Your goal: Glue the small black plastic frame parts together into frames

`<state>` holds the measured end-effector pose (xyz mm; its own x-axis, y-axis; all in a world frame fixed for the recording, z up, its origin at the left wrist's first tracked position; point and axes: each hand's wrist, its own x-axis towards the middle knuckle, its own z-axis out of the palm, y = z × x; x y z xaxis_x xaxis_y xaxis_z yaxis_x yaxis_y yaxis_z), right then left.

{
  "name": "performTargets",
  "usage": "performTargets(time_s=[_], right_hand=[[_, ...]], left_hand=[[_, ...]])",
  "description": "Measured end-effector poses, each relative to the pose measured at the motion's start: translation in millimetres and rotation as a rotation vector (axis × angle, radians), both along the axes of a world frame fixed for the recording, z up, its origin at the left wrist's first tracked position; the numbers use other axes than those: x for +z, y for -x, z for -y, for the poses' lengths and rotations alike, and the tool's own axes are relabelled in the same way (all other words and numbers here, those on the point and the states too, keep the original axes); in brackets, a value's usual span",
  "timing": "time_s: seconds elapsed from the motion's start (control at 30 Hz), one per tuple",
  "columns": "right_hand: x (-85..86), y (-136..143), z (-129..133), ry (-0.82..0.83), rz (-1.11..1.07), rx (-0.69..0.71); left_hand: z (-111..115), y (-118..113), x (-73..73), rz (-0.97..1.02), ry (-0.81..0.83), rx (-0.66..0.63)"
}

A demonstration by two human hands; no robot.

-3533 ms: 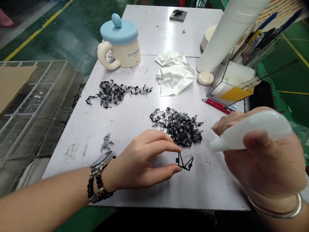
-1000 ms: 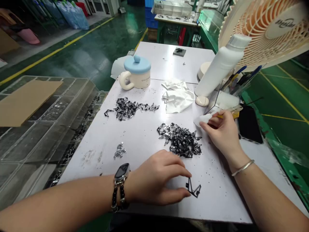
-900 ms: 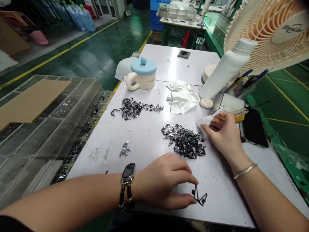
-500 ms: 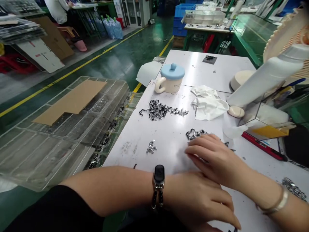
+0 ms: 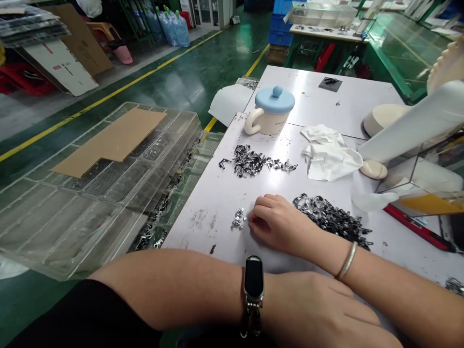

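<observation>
My right hand (image 5: 277,222), with a silver bangle on the wrist, rests on the white table with curled fingers. Its fingertips are beside a small heap of tiny silver pieces (image 5: 238,220); whatever they pinch is hidden. Just behind that hand lies a large pile of black and silver metal clips (image 5: 333,217). My left hand (image 5: 322,307), wearing a black wristband, reaches across the bottom of the view, below the right forearm. Its fingertips run out of the frame, so their grip does not show. A second pile of clips (image 5: 250,160) lies farther back.
A cream mug with a blue lid (image 5: 274,101) stands behind the far pile. White cloths (image 5: 331,159), a white bottle (image 5: 413,118) and a red tool (image 5: 416,224) are on the right. Clear compartment trays (image 5: 119,193) with cardboard (image 5: 112,140) on top sit left of the table.
My right hand has moved left from the large clip pile to the small silver pieces, uncovering the pile. My left hand has shifted slightly right and down; its fingertips have left the view.
</observation>
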<state>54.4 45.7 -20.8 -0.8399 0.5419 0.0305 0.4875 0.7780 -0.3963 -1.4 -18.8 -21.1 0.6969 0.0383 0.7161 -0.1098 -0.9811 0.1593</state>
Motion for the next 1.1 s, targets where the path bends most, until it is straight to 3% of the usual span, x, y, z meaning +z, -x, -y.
performTargets(time_s=[0.2, 0.33, 0.47, 0.6, 0.67, 0.8, 0.93, 1.1], right_hand=[[6.2, -9, 2, 0.029, -0.038, -0.045], [0.1, -7, 6, 0.017, -0.105, -0.060], [-5.8, -11, 10, -0.001, -0.178, -0.090], [7.2, -34, 11, 0.008, -0.273, -0.168], [19.4, -52, 13, 0.082, -0.358, -0.282], [37.1, -92, 22, 0.418, -0.635, -0.506], [36.1, -125, 36, 0.578, -0.841, -0.536], [26.3, -149, 42, 0.622, -0.950, -0.510]], left_hand=[[3, -3, -5.8, 0.082, -0.010, 0.000], [5, -8, -9.8, 0.130, -0.002, 0.078], [5, -11, -4.7, 0.246, -0.001, 0.145], [4, -11, 0.0, 0.240, 0.015, 0.150], [4, -10, 0.5, 0.221, 0.051, 0.163], [3, -5, 1.3, 0.177, 0.103, 0.175], [0, 0, 5.0, 0.080, 0.198, 0.198], [-10, 4, 10.5, 0.038, 0.299, 0.208]])
